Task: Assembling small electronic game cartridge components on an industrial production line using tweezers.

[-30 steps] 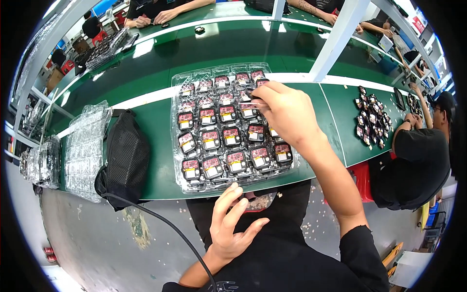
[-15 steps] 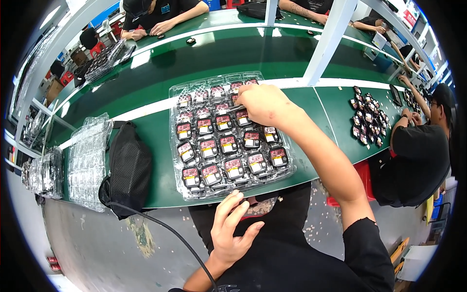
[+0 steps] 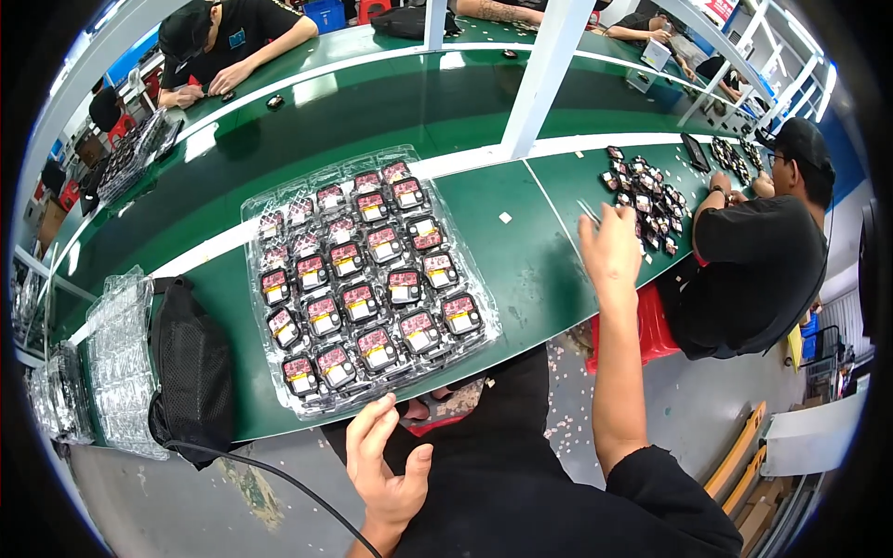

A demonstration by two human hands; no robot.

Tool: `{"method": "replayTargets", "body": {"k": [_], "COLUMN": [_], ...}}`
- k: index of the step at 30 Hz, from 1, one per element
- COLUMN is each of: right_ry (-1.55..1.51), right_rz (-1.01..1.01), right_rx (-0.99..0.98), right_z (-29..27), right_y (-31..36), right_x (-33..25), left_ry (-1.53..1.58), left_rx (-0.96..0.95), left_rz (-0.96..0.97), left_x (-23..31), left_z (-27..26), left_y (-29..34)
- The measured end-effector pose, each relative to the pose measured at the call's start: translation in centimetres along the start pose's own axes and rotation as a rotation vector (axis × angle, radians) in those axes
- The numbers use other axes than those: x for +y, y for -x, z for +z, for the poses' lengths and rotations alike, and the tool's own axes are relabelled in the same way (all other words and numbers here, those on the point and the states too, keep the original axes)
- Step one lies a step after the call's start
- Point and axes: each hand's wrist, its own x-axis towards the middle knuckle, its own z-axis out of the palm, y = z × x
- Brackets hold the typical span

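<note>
A clear plastic tray point(image 3: 476, 265) lies on the green bench with several small black square modules point(image 3: 358, 302) in its pockets, each with a reddish and white face. Just off the tray's near edge, my left hand point(image 3: 386, 474) is open with fingers apart, holding nothing. To the right of the tray, my right hand point(image 3: 611, 246) is closed over the bench. Thin metal tips poke out of it, seemingly tweezers point(image 3: 588, 212); nothing can be made out between them. Beyond that hand lies a loose pile of similar black modules point(image 3: 651, 200).
A black mesh bag point(image 3: 193, 363) with a cable lies left of the tray, beside stacked clear trays point(image 3: 116, 358). A white upright post point(image 3: 541, 79) rises behind the bench. At the right a co-worker point(image 3: 767, 242) sits near a red stool point(image 3: 642, 330); another person point(image 3: 233, 46) works across.
My right hand has moved off the tray's far part, rightward toward the loose pile. The view has swung right, so the tray appears further left. My left hand remains open by the near edge.
</note>
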Motion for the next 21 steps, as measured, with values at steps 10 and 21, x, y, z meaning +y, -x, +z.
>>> {"method": "replayTargets", "body": {"k": [10, 21], "right_ry": [-0.079, -0.853], "right_rz": [-0.017, -0.971], "right_rx": [-0.119, -0.729], "right_z": [0.5, -8.5], "right_y": [5.1, 11.1], "right_x": [4.2, -3.6], "left_ry": [0.086, 1.27], "left_rx": [-0.097, -0.375], "left_rz": [-0.011, -0.775], "left_x": [-0.1, -0.3], "left_z": [1.5, 0.6], "left_y": [-0.6, -0.7]}}
